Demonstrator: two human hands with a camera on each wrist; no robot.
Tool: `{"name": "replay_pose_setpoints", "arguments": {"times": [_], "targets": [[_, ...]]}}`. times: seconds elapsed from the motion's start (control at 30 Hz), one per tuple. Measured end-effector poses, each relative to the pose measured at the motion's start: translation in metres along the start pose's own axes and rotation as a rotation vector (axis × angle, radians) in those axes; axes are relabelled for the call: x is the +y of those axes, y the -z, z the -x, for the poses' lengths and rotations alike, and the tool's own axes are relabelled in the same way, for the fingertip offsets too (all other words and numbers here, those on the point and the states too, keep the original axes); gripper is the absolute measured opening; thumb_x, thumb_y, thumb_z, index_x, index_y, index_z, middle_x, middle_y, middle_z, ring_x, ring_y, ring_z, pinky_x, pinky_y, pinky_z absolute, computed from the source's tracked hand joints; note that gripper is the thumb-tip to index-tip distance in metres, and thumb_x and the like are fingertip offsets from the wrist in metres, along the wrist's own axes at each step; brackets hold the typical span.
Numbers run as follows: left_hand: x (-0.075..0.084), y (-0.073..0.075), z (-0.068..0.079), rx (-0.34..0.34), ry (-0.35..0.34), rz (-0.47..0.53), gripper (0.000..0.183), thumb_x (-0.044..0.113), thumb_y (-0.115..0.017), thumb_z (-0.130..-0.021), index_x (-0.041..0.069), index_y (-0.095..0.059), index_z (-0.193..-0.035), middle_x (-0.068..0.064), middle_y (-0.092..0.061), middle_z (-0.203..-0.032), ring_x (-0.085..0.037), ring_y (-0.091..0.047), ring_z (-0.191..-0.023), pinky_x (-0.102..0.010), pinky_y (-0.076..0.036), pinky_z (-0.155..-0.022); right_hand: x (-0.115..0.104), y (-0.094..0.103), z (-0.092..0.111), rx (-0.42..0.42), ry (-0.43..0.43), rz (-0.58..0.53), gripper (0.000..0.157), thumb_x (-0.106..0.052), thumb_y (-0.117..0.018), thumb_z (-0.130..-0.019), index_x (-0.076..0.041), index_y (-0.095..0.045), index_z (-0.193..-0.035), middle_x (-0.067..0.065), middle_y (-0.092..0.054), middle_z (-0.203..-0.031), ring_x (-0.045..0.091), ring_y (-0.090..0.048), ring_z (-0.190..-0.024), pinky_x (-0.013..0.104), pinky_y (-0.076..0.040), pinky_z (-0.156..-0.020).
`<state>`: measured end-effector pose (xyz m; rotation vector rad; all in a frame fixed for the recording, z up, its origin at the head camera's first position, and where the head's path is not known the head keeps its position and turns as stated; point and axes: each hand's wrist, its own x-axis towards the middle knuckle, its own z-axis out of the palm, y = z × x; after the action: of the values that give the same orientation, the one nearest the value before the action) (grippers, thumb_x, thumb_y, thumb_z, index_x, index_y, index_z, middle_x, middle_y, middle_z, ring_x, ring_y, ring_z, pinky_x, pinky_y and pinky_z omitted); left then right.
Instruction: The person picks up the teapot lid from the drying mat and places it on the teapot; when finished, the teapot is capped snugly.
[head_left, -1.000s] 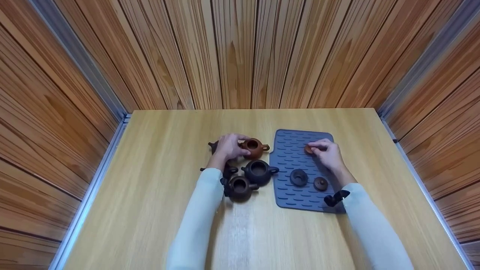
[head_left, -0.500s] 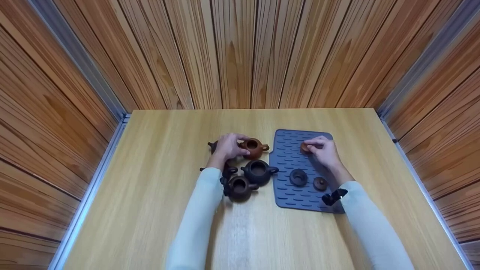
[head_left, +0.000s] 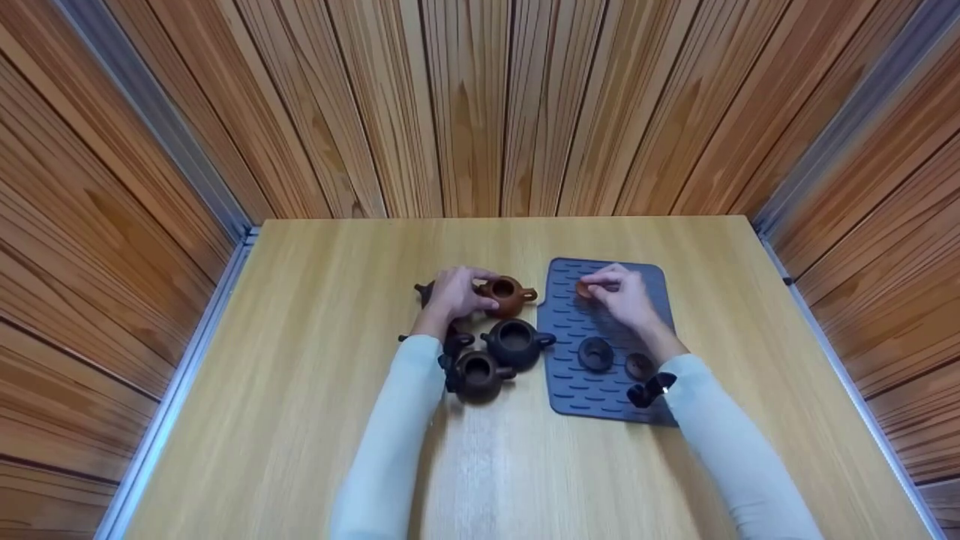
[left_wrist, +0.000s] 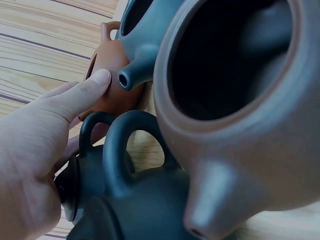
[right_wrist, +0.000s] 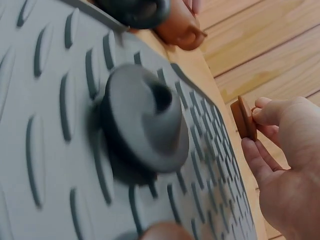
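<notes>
My left hand steadies an unlidded reddish-brown teapot, thumb on its near side and fingers round behind it. Over the far part of the grey mat, my right hand pinches a matching reddish-brown teapot lid by its knob between thumb and fingers. The lid is held apart from the teapot, to its right. Just in front of that teapot stand a black unlidded teapot and a dark brown unlidded one. Two dark lidded teapots, one being this black teapot, are partly hidden beneath my left hand and wrist.
The grey ridged mat lies on the right of the wooden table. On it rest a black lid and a brown lid, the latter close to my right wrist. Wood-panelled walls enclose the table's back and sides.
My right hand has moved left across the mat with the reddish-brown lid, closer to the matching teapot. The left hand and the teapots have stayed in place.
</notes>
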<state>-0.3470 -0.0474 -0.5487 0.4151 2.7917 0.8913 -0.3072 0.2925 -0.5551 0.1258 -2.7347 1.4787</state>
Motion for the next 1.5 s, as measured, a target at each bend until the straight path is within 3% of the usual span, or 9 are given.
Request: {"name": "replay_pose_setpoints", "arguments": {"times": [0.37,0.6,0.8,0.93,1.1,1.17,1.37,1.5], "targets": [[-0.005,-0.002,-0.005,-0.013,-0.019,-0.011,0.059,0.035,-0.094,-0.093,0.032,-0.075,-0.149,-0.004,-0.073,-0.157,-0.032,-0.07,-0.137,-0.05,-0.053,-0.12,-0.027,-0.027,-0.013,0.009,0.097,-0.043,0.021,0.002,-0.076,-0.103,0.002,-0.084,-0.122,0.026,-0.076,-0.127,0.029,-0.07,-0.121,0.01,-0.052,-0.093],[-0.007,-0.002,-0.007,-0.023,-0.034,-0.012,0.057,0.036,-0.094,-0.094,0.033,-0.076,-0.148,-0.004,-0.072,-0.158,-0.034,-0.066,-0.148,-0.053,-0.044,-0.128,-0.045,-0.043,-0.017,-0.015,0.121,-0.1,0.021,0.004,-0.075,-0.103,0.003,-0.085,-0.121,0.026,-0.075,-0.125,0.026,-0.068,-0.121,0.011,-0.052,-0.093],[0.001,0.003,-0.001,-0.026,-0.021,-0.004,0.055,0.033,-0.094,-0.094,0.032,-0.077,-0.146,-0.003,-0.074,-0.155,-0.03,-0.07,-0.134,-0.048,-0.05,-0.121,-0.06,-0.058,-0.021,-0.023,0.144,-0.146,0.02,0.005,-0.075,-0.102,0.006,-0.084,-0.12,0.028,-0.073,-0.12,0.023,-0.068,-0.114,0.012,-0.053,-0.091],[0.002,0.003,-0.001,-0.027,0.001,0.01,0.054,0.034,-0.095,-0.093,0.032,-0.078,-0.144,0.0,-0.076,-0.153,-0.027,-0.072,-0.123,-0.046,-0.053,-0.114,-0.07,-0.066,-0.023,-0.046,0.153,-0.156,0.02,0.005,-0.075,-0.102,0.005,-0.084,-0.12,0.026,-0.073,-0.118,0.026,-0.069,-0.114,0.024,-0.056,-0.099],[0.003,0.005,-0.001,-0.038,0.021,0.048,0.054,0.033,-0.095,-0.093,0.032,-0.078,-0.144,0.003,-0.075,-0.153,-0.025,-0.074,-0.121,-0.045,-0.055,-0.111,-0.079,-0.075,-0.025,-0.072,0.163,-0.132,0.02,0.003,-0.075,-0.103,0.003,-0.084,-0.12,0.023,-0.073,-0.117,0.031,-0.07,-0.114,0.032,-0.058,-0.1],[0.003,0.005,0.0,-0.042,0.027,0.056,0.054,0.032,-0.095,-0.094,0.031,-0.078,-0.145,0.003,-0.075,-0.154,-0.026,-0.073,-0.126,-0.045,-0.055,-0.113,-0.081,-0.079,-0.026,-0.08,0.161,-0.127,0.02,0.003,-0.075,-0.103,0.002,-0.085,-0.121,0.021,-0.073,-0.117,0.031,-0.071,-0.115,0.029,-0.059,-0.098],[0.004,0.006,0.0,-0.052,0.026,0.055,0.055,0.031,-0.093,-0.095,0.029,-0.076,-0.148,0.0,-0.073,-0.157,-0.028,-0.067,-0.14,-0.047,-0.053,-0.119,-0.084,-0.087,-0.029,-0.093,0.156,-0.116,0.021,0.003,-0.074,-0.103,0.001,-0.085,-0.121,0.021,-0.073,-0.12,0.036,-0.073,-0.119,0.034,-0.063,-0.099],[0.003,0.005,0.0,-0.055,0.027,0.06,0.057,0.031,-0.093,-0.095,0.028,-0.075,-0.149,-0.001,-0.073,-0.157,-0.029,-0.067,-0.142,-0.048,-0.053,-0.121,-0.083,-0.091,-0.03,-0.098,0.163,-0.13,0.021,0.003,-0.074,-0.104,0.001,-0.085,-0.121,0.021,-0.073,-0.121,0.035,-0.072,-0.119,0.029,-0.061,-0.097]]}}
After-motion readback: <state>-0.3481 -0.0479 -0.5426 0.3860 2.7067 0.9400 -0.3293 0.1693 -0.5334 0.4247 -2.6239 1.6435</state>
